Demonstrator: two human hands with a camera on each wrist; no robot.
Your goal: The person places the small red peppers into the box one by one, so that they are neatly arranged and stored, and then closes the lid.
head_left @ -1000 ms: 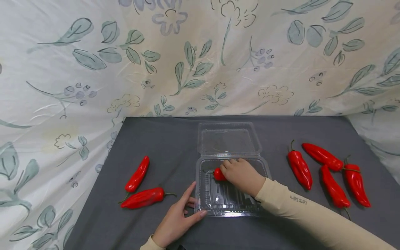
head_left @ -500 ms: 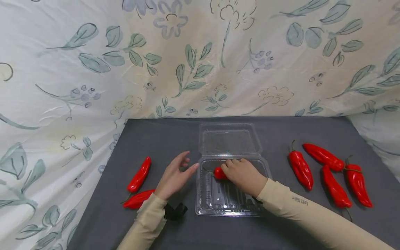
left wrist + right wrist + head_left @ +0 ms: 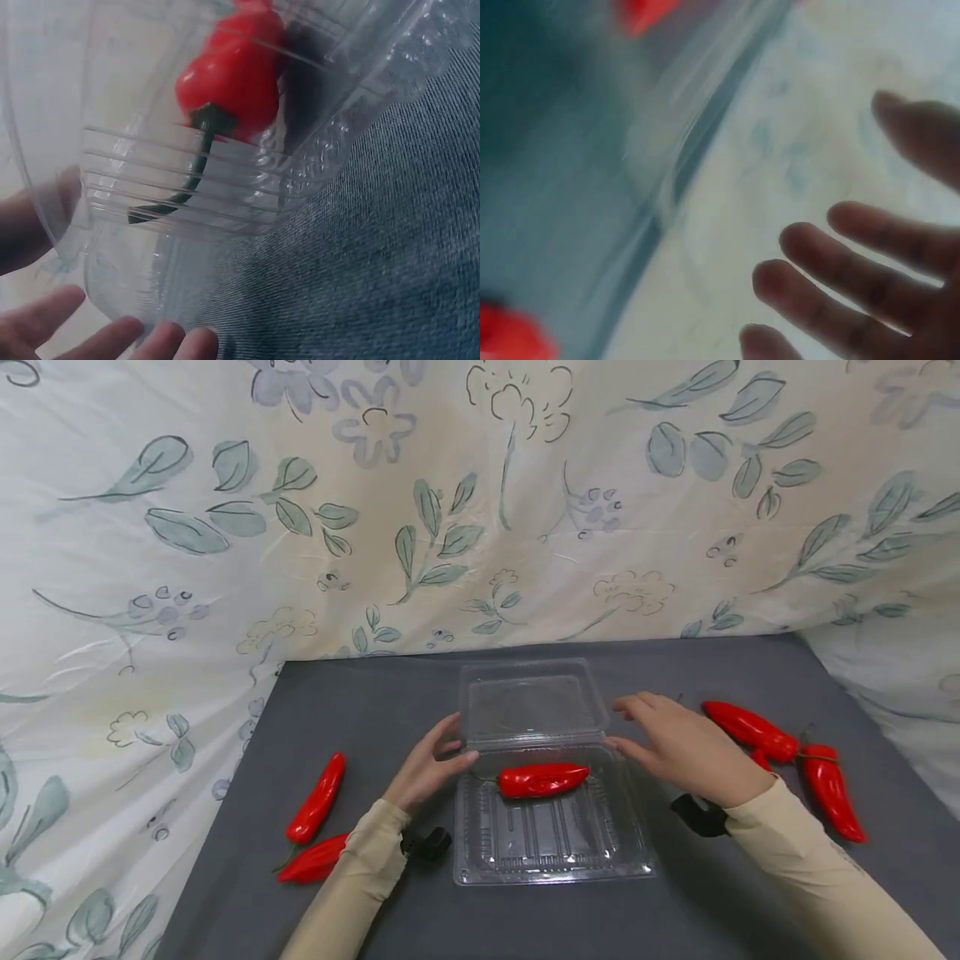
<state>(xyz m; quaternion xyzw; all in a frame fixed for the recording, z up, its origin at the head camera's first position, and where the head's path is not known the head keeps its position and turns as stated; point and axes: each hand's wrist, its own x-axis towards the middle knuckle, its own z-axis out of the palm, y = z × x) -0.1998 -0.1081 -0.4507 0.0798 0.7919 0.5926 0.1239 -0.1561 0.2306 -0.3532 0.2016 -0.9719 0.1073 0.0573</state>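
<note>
A red chili pepper (image 3: 542, 780) lies crosswise in the base of a clear plastic clamshell box (image 3: 555, 874), whose lid (image 3: 532, 697) is folded back behind. At the box's left edge is my left hand (image 3: 423, 770), fingers and thumb apart, gripping nothing; whether it touches the plastic I cannot tell. My right hand (image 3: 684, 745) is near the right side of the lid and hinge, fingers extended and holding nothing. The left wrist view shows the pepper's green stem (image 3: 199, 161) through the clear wall. Spread fingers (image 3: 832, 262) appear in the blurred right wrist view.
Two red peppers lie left of the box, one upright-slanted (image 3: 317, 799) and one (image 3: 311, 862) partly behind the left sleeve. More peppers lie on the right, including one at the back (image 3: 750, 732) and one at the far right (image 3: 832, 793); the right arm covers others. A patterned curtain (image 3: 480, 527) hangs behind the dark table.
My right hand has let go of the pepper in the box and moved right, beside the lid. My left hand first rose along the box's left side, then stayed near there. The view shifted slightly.
</note>
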